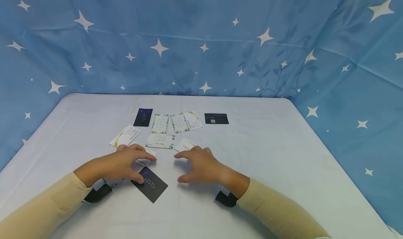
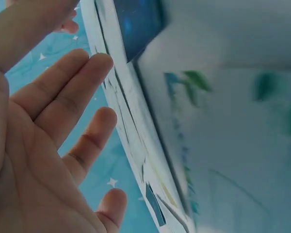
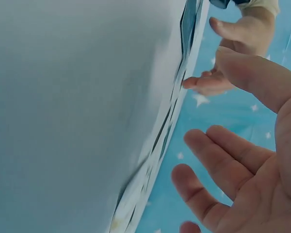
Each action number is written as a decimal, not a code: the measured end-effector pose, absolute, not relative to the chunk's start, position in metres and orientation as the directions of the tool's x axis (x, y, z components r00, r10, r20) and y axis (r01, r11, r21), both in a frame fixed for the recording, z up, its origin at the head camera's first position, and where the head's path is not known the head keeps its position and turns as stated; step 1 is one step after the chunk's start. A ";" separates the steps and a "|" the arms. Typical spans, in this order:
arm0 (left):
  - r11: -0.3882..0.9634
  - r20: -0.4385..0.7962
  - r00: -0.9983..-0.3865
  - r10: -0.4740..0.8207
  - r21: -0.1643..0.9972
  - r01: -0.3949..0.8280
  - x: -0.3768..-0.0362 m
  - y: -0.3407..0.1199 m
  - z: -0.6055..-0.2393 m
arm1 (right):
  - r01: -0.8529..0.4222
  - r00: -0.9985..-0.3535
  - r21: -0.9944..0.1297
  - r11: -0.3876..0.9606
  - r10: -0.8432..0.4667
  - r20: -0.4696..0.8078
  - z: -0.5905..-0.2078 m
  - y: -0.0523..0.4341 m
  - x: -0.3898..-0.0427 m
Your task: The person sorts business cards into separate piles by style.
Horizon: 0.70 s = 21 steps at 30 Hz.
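My left hand (image 1: 126, 162) hovers over the white table with fingers spread and nothing held. Its thumb overlaps the upper corner of a black card (image 1: 152, 188) in the head view, and a white card (image 1: 143, 161) lies partly hidden beneath its fingers. To the right, my right hand (image 1: 201, 165) is likewise spread and holds nothing. Just beyond its fingertips lies a white card (image 1: 185, 145), partly covered by that hand. In the left wrist view, a leaf-patterned card (image 2: 233, 145) fills the right side, close to the camera. The right wrist view shows both hands with relaxed fingers.
Farther back on the white table (image 1: 283, 155) lie a dark card (image 1: 143, 117), a black card with a square code (image 1: 216, 118), a green-striped white card (image 1: 126, 136) and several leaf-bordered cards (image 1: 160, 140). A blue star-patterned curtain (image 1: 201, 64) stands behind the table.
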<state>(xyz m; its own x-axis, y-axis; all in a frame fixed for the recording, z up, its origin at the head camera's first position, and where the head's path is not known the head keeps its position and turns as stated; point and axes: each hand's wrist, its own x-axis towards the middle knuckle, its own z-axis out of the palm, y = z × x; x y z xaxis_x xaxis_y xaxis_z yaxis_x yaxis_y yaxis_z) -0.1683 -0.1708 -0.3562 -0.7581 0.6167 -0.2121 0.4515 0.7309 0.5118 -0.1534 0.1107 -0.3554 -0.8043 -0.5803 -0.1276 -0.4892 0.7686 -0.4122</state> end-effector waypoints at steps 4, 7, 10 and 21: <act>0.715 -0.194 -0.747 0.636 0.513 0.475 -0.159 -0.177 -0.361 | -0.531 -0.771 -0.385 0.755 -0.619 -0.150 -0.358 0.101 -0.143; 0.695 -0.163 -0.735 0.658 0.508 0.509 -0.154 -0.179 -0.364 | -0.553 -0.750 -0.365 0.749 -0.639 -0.174 -0.360 0.096 -0.138; 0.677 -0.123 -0.728 0.675 0.496 0.544 -0.150 -0.179 -0.366 | -0.559 -0.742 -0.350 0.752 -0.642 -0.196 -0.362 0.093 -0.135; 0.670 -0.024 -0.732 0.681 0.423 0.610 -0.147 -0.178 -0.371 | -0.557 -0.742 -0.329 0.763 -0.635 -0.217 -0.360 0.090 -0.132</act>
